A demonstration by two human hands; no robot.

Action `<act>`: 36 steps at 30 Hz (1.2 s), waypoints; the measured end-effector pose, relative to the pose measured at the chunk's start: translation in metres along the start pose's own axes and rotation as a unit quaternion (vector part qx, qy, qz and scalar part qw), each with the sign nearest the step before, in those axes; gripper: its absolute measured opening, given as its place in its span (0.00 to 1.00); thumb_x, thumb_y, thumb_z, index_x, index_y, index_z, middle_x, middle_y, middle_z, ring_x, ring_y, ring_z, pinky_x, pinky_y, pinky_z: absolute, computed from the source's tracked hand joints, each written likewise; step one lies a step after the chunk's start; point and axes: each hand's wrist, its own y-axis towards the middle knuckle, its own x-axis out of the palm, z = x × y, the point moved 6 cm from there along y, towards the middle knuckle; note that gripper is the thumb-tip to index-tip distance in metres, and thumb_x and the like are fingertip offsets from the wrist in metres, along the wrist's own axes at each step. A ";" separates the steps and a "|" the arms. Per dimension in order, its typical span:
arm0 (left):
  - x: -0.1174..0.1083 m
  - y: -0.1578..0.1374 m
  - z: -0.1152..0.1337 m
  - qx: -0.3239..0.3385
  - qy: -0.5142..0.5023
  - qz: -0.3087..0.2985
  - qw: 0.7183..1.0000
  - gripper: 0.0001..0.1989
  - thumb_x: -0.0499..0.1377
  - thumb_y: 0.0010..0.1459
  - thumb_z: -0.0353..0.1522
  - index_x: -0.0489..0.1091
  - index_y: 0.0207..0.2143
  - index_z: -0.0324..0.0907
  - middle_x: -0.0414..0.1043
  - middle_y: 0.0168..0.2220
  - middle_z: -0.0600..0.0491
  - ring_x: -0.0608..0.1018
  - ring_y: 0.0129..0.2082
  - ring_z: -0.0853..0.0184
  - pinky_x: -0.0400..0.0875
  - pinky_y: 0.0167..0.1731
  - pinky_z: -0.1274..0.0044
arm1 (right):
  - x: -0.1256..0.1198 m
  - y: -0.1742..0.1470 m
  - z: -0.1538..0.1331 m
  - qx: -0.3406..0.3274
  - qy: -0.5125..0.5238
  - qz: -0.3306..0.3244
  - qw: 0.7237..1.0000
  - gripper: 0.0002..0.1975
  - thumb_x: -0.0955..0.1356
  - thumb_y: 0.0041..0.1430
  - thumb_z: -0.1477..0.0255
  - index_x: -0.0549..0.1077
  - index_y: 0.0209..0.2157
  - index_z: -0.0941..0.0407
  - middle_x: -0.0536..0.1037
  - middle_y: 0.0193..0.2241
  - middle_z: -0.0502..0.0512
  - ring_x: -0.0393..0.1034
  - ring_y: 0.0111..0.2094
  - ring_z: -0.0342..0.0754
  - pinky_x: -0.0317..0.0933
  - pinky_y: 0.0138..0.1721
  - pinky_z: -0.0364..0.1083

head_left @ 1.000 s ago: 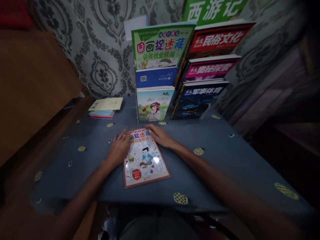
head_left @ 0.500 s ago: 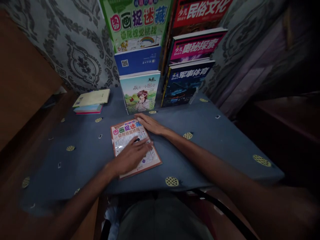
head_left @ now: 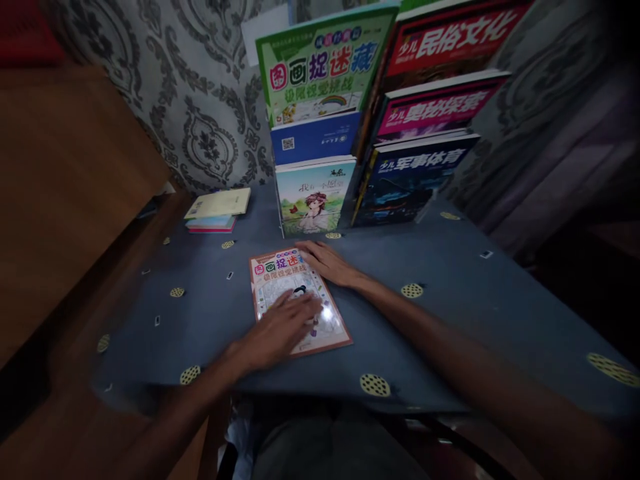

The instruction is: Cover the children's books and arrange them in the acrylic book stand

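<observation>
A thin book (head_left: 269, 288) with an orange-brown border and colourful Chinese title lies closed on the blue tablecloth. My left hand (head_left: 285, 328) is over the lower half of its cover, fingers stretched out and slightly blurred; I cannot tell how firmly they touch it. At the upper right corner of the book rests my right hand (head_left: 327, 263), palm down with its fingers extended along the edge. Neither hand grips anything.
Behind the book stand two stepped rows of upright books, with a teal-covered one (head_left: 315, 200) and a dark blue one (head_left: 413, 183) in front. A small stack of books (head_left: 217, 203) lies at the back left. Patterned grey curtain (head_left: 210, 133) hangs behind the table (head_left: 200, 333).
The view has shifted, so everything sits further right in the picture. My left hand has moved slightly over the cover; my right hand stays at the book's upper right corner.
</observation>
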 end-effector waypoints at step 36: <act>-0.039 -0.021 -0.105 -0.234 0.152 0.118 0.953 0.21 0.43 0.69 0.34 0.61 0.60 0.37 0.61 0.65 0.42 0.60 0.67 0.58 0.57 0.63 0.61 | 0.019 -0.127 -0.100 -0.113 0.142 -0.198 0.963 0.17 0.62 0.68 0.70 0.75 0.54 0.51 0.76 0.54 0.57 0.67 0.59 0.48 0.50 0.65 0.58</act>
